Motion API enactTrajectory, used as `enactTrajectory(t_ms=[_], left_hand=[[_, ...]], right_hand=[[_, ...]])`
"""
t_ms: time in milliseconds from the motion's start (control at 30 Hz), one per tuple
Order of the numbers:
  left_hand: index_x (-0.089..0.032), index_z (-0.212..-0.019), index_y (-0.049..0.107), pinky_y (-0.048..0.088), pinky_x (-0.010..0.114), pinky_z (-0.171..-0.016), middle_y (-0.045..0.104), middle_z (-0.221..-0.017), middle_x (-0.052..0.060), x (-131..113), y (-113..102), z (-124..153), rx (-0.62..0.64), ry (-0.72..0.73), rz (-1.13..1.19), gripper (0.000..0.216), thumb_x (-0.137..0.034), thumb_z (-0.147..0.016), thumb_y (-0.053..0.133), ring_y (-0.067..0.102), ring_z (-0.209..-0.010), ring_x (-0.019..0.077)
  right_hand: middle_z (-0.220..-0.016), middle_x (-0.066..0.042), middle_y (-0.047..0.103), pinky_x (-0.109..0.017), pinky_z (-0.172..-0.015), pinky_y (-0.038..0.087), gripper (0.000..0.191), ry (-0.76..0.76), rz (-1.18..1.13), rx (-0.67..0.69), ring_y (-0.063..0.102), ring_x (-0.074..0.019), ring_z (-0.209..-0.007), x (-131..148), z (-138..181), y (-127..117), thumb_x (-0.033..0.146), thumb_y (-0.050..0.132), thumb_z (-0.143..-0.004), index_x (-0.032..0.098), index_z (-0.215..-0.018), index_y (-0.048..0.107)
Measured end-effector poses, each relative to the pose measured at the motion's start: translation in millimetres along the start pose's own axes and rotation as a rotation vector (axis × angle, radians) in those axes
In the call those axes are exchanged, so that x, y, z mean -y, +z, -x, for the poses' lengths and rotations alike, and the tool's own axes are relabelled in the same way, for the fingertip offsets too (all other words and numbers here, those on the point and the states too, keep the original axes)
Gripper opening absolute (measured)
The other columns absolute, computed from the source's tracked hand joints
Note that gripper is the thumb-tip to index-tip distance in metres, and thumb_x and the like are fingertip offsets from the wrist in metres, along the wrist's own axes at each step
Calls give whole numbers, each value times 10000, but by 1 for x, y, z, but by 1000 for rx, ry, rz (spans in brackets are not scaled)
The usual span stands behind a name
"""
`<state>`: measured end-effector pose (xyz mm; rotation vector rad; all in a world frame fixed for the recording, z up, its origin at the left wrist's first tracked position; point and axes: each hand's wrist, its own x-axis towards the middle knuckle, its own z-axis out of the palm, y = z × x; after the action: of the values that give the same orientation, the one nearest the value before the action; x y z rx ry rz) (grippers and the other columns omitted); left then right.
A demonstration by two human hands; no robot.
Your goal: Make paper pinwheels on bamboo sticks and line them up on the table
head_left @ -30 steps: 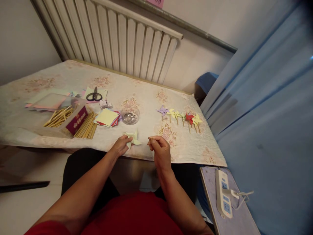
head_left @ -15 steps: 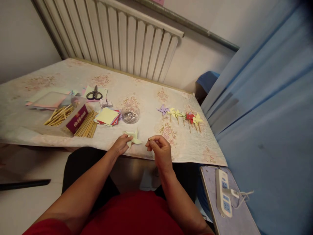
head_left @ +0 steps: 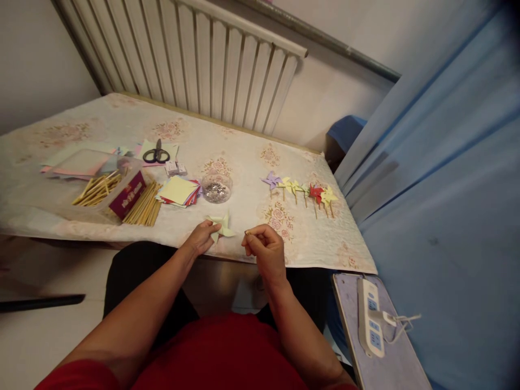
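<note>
My left hand pinches a pale green folded paper pinwheel at the near edge of the table. A little to its right, my right hand is closed in a pinch around a very small object at its fingertips, too small to name. The two hands are a short gap apart. Behind them stands a clear bowl of silvery bits. A stack of coloured paper squares lies left of the bowl.
Several finished pinwheels on sticks lie in a row at the right. Wooden sticks and a clear box with a red label sit left; scissors lie behind. A power strip rests on a stool. A radiator and blue curtain border the table.
Both hands have stayed almost still, with the same grips. The view has shifted slightly.
</note>
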<state>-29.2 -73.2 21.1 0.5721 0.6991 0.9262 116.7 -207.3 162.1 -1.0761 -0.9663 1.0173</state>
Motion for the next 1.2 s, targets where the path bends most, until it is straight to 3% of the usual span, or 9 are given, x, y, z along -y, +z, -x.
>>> enactTrajectory(t_ms=[367,900,1200], left_hand=[[-76,-848,699,546,249,-621,726,-774,75,0,1,0,-14,7,11,273,-86,-600,812,650,-639,151],[-72,-848,690,549,255,-634,714,-740,62,-1,0,0,11,-15,16,291,-99,-597,836,649,-622,143],[-68,-882,701,533,262,-629,727,-784,87,0,0,0,35,7,6,317,-122,-600,834,659,-646,160]], right_hand=[[-637,33,619,-211,-432,314,142,27,-56,-11,418,-63,-444,-5,-2,0,322,648,-813,207,-888,686],[-614,39,605,-215,-448,260,114,40,-107,5,371,-53,-450,-12,-4,-3,301,674,-801,191,-823,696],[-777,-7,686,-222,-488,282,260,80,-241,-35,444,-63,-527,-15,-9,0,197,665,-723,195,-976,724]])
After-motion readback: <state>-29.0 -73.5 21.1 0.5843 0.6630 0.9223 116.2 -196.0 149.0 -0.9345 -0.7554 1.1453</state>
